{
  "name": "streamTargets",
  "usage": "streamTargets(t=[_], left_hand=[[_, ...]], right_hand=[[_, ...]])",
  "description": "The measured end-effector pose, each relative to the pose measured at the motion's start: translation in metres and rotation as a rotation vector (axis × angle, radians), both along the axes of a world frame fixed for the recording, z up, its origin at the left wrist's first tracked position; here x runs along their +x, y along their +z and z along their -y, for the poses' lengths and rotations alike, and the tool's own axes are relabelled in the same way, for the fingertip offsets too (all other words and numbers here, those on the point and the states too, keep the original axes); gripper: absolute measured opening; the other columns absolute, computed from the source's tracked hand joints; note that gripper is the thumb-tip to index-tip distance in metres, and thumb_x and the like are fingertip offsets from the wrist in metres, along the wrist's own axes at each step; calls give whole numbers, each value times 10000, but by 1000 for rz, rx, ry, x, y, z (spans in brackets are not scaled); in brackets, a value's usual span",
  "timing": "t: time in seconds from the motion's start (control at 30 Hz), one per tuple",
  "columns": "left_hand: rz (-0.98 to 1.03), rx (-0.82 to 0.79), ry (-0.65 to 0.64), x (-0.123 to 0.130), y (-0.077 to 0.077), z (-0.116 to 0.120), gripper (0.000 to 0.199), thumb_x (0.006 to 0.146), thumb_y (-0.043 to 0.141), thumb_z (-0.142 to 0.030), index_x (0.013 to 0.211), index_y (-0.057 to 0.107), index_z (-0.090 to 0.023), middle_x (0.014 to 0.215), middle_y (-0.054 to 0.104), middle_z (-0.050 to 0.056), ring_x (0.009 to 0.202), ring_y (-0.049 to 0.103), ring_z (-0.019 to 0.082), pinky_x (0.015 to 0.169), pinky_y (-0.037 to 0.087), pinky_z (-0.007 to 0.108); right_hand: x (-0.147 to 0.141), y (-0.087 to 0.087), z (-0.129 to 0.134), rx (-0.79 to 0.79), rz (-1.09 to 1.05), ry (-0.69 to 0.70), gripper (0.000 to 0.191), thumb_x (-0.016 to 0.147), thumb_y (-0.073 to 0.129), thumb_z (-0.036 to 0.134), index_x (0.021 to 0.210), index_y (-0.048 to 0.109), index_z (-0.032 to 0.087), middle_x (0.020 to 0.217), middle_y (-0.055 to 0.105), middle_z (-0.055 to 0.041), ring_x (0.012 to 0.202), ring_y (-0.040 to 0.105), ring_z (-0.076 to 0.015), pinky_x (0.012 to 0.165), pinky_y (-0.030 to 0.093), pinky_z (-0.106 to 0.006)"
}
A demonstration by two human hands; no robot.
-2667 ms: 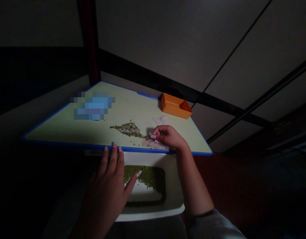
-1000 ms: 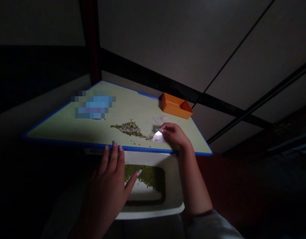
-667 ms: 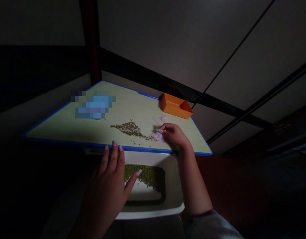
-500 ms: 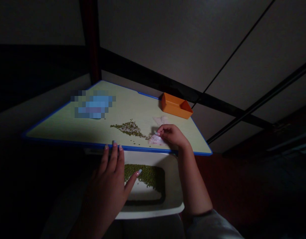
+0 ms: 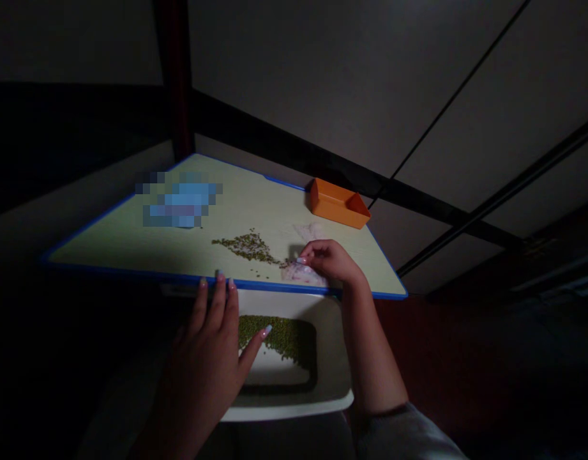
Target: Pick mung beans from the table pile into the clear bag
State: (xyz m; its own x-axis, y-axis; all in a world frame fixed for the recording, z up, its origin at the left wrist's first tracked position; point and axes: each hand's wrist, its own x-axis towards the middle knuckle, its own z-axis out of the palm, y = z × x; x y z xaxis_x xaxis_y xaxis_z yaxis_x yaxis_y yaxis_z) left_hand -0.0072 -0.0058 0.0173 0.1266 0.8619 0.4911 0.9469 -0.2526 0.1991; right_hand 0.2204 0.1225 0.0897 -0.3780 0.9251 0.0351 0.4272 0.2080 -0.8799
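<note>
My left hand [image 5: 210, 348] rests with fingers stretched out, their tips on the blue near edge of the tabletop [image 5: 131, 239]; its thumb reaches over the white basin [image 5: 332, 358] below. Green beans that look like mung beans [image 5: 279, 332] cover part of the basin's floor. My right hand [image 5: 329, 259] is pinched low over the tabletop, at the right end of a scattered patch of beans [image 5: 248, 246]. What the pinch holds, if anything, is too small to make out. Under and beside that hand lies a pale, pinkish, thin crumpled-looking patch [image 5: 301, 275], partly hidden.
An orange open box [image 5: 339, 204] stands at the tabletop's far right corner. A pixelated blue item [image 5: 183, 204] lies at the left. Behind the table rise pale panels [image 5: 294, 96] with dark strips. Reddish floor [image 5: 432, 358] shows at the right.
My right fingertips have shifted very slightly left and down. The pale patch's outline beneath them reaches a little further left. The left hand stays in place.
</note>
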Motion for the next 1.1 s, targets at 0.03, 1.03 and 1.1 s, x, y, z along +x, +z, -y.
streamTargets(t=[0.03,1.03,1.1], left_hand=[[-2,3,2,0,0,0,862,853,207,-658,1407,314,-6,1519,304,200,1441,182,352,1044,396,497],[-3,-15,34,-4,4,5,860,852,217,-646,1394,321,13,1517,278,239,1444,196,324,1033,401,480],[0,-15,37,-4,5,5,854,854,214,-642,1396,319,10,1519,278,234,1442,202,323,1035,399,479]], right_hand=[[0,0,0,4,0,-7,286,651,746,406,703,640,145,578,531,37,533,409,-72,518,305,-211],[-64,4,1,479,424,-18,133,868,609,289,840,678,179,697,623,-9,684,514,-135,664,336,-237],[-65,6,3,473,430,-9,128,869,609,283,841,681,181,706,621,-11,701,518,-138,681,340,-239]])
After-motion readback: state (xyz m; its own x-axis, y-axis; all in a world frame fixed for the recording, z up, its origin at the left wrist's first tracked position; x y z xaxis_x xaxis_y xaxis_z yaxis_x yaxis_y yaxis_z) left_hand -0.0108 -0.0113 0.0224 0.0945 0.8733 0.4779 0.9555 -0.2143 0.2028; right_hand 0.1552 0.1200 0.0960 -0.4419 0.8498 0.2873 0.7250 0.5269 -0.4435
